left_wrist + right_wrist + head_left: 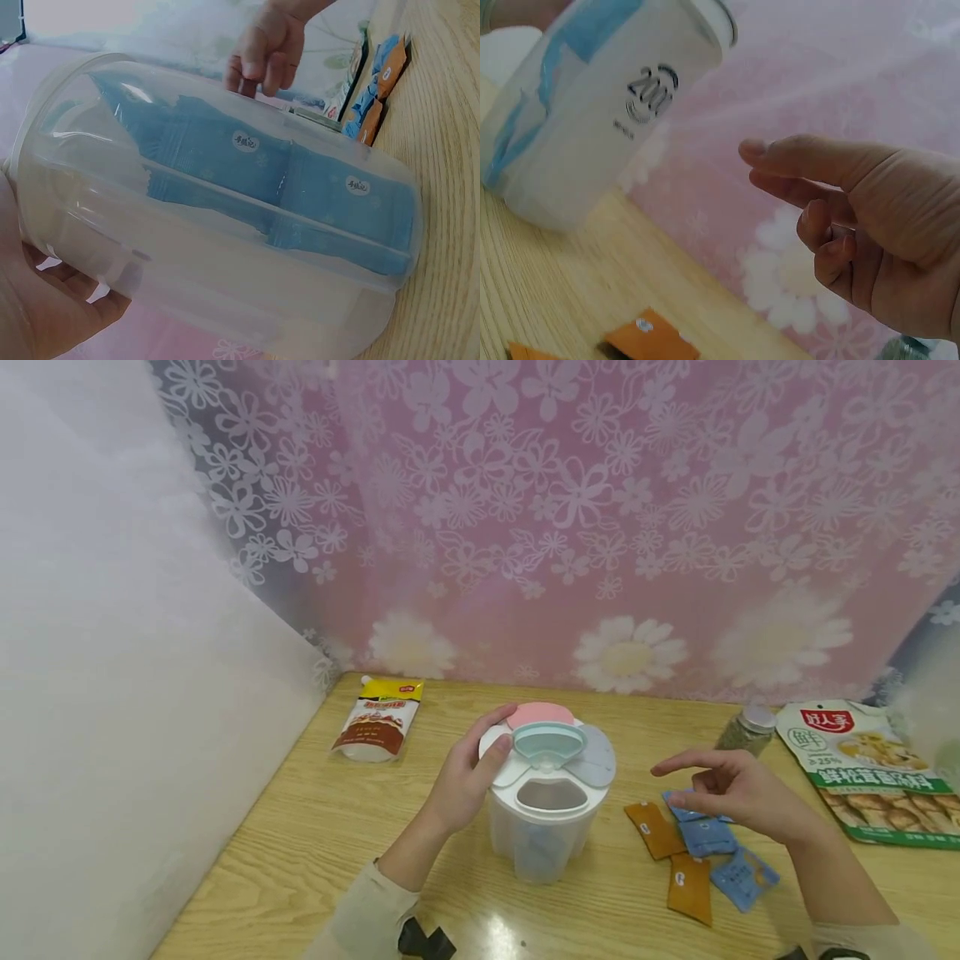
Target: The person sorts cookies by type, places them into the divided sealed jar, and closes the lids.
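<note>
A clear compartment container (pixel 504 827) with a white top stands upright on the table. Its green flap (pixel 549 743) is raised, leaving the front compartment uncovered; the pink (pixel 536 714) and grey flaps (pixel 597 756) lie down. My left hand (pixel 459 781) grips the container's upper left side, thumb on the lid. Blue sachets (pixel 225 154) show through the wall in the left wrist view. To the right, my right hand (pixel 738 789) hovers with nothing in it, index finger extended and other fingers loosely curled. Beneath it lie orange sachets (pixel 690 887) and blue sachets (pixel 745 878).
A spouted pouch (pixel 378 718) with a yellow top lies at the back left. At the back right are a glass jar (pixel 747 731) of dried green bits and a large green-and-white food bag (pixel 870 768). A flowered curtain (pixel 525 527) hangs behind the table.
</note>
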Demonstrator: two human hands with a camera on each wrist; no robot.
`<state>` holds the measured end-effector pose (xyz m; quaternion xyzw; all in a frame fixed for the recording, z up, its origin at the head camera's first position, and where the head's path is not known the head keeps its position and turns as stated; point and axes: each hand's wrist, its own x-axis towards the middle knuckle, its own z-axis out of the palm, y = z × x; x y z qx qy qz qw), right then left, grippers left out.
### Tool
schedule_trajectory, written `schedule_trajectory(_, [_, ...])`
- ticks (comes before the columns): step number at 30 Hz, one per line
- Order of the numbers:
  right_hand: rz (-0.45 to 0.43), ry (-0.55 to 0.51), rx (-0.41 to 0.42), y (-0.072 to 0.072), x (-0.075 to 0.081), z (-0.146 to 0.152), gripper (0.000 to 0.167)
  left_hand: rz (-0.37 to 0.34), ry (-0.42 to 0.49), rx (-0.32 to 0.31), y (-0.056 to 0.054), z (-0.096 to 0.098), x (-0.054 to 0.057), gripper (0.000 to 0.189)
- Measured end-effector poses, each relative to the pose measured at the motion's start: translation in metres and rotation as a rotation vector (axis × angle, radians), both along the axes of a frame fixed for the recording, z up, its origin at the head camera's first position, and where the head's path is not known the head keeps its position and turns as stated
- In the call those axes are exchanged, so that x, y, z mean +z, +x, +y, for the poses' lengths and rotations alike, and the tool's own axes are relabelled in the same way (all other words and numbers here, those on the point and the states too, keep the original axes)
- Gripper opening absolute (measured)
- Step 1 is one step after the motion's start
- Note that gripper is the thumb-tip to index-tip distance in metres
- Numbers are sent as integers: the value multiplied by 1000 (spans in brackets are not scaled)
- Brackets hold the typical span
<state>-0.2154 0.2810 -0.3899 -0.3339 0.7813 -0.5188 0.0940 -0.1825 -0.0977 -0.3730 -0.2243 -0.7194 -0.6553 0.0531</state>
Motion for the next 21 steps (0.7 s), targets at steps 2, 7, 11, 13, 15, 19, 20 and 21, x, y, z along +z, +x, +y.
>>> schedule_trajectory(2, [-24, 28, -12, -4, -6, 5, 37, 3, 1, -3, 0, 1, 0, 46])
schedule_trajectory(7, [-74, 38, -10, -14, -20, 19, 41, 2, 0, -2, -1, 1, 1, 46])
schedule_trajectory(11, [-111, 55, -25, -20, -29, 30, 44, 3, -1, -4, -1, 0, 0, 47])
schedule_trajectory(13, [-129, 86, -47, -22, -34, 35, 47, 3, 2, -8, -1, -1, -1, 47])
schedule_trajectory(15, [-149, 118, -68, -25, -38, 39, 49, 5, 3, -10, -1, -1, -1, 47])
schedule_trajectory(19, [-159, 170, -83, -28, -47, 45, 52, 9, 4, -14, 0, -1, -1, 48])
schedule_trajectory(20, [-147, 177, -78, -29, -49, 46, 52, 9, 5, -15, 0, -1, -1, 48])
schedule_trajectory(21, [-131, 188, -77, -29, -52, 47, 51, 8, 6, -18, 0, -1, -1, 48])
